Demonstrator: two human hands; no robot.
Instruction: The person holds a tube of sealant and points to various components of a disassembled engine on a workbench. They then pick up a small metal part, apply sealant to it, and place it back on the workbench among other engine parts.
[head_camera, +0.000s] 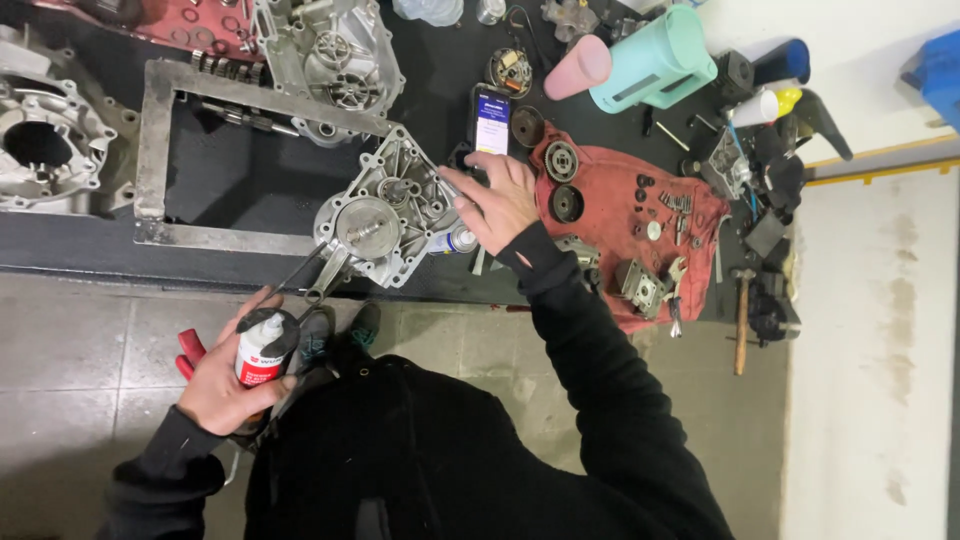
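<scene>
Steadying the aluminium engine cover (385, 215) at the frame's centre with my right hand (497, 205) spread flat, I keep my left hand (225, 375) wrapped around the red-and-white bottle (260, 352), lower left, ready.

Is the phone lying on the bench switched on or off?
On. The phone lies flat on the dark bench with its screen lit white and blue, just above the right hand.
</scene>
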